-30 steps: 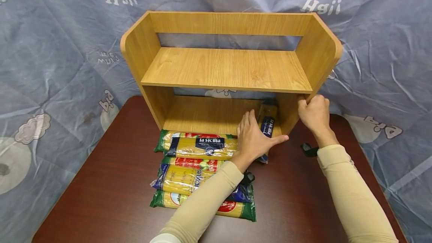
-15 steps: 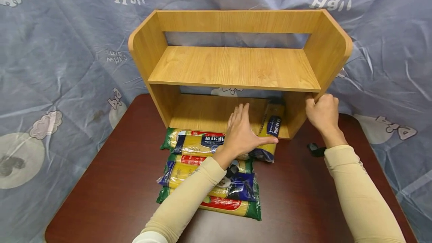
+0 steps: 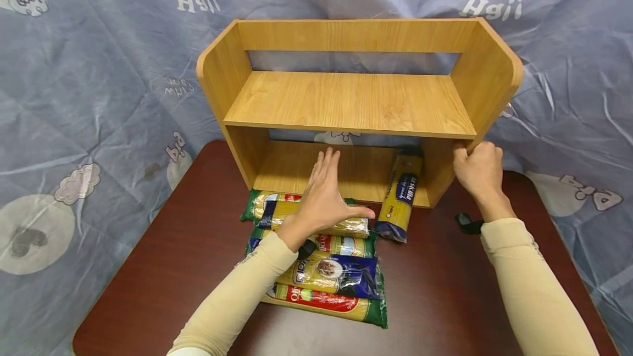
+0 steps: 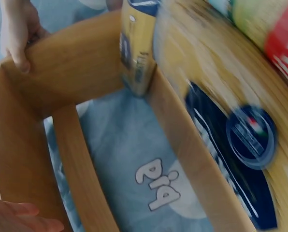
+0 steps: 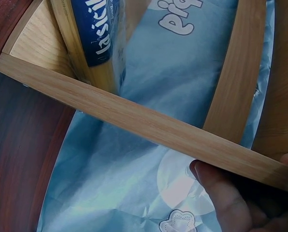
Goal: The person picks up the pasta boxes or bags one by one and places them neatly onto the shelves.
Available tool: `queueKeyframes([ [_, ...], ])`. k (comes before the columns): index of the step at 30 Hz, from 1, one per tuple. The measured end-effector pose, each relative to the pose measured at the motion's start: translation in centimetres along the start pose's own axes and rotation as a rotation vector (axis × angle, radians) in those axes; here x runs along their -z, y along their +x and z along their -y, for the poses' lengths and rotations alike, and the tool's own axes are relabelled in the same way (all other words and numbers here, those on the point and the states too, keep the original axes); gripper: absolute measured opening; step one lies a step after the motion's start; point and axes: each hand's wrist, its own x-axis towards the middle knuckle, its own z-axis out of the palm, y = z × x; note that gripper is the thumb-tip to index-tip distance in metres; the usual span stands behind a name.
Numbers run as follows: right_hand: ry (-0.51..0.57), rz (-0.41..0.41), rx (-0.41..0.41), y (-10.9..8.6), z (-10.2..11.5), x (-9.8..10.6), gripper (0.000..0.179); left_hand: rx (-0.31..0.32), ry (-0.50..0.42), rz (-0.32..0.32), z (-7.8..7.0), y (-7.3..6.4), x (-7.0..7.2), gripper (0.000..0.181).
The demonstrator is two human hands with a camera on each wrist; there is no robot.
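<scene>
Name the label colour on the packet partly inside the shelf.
The label is dark blue, best in the head view.

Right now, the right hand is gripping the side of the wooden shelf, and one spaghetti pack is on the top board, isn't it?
Not quite: that spaghetti pack is on the bottom board, as the head view shows. The right hand is indeed gripping the side of the wooden shelf.

shelf [image 3: 346,100]: tan woodgrain | shelved pack [image 3: 397,212]: yellow, navy label | table [image 3: 173,257]: reddish brown | cloth [image 3: 128,48]: grey-blue, white lettering
</scene>
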Motion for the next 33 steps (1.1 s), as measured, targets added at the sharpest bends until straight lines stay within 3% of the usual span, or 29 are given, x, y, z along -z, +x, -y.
queueKeyframes([
  [9,0.003,-0.024,0.038,-0.1,0.0,-0.4,0.042,-0.082,-0.107,0.067,1.9,-1.3,3.4,0.145],
  [16,0.004,-0.028,0.020,-0.1,-0.1,-0.3,0.039,-0.045,-0.103,0.170,4.1,-1.9,5.9,0.149],
  [23,0.000,-0.023,0.025,-0.1,-0.1,-0.1,0.040,-0.083,-0.180,0.171,7.5,-2.4,6.8,0.151],
  [33,-0.001,-0.028,0.025,-0.2,0.1,-0.1,0.037,-0.076,-0.115,0.150,10.2,-3.1,7.2,0.144],
])
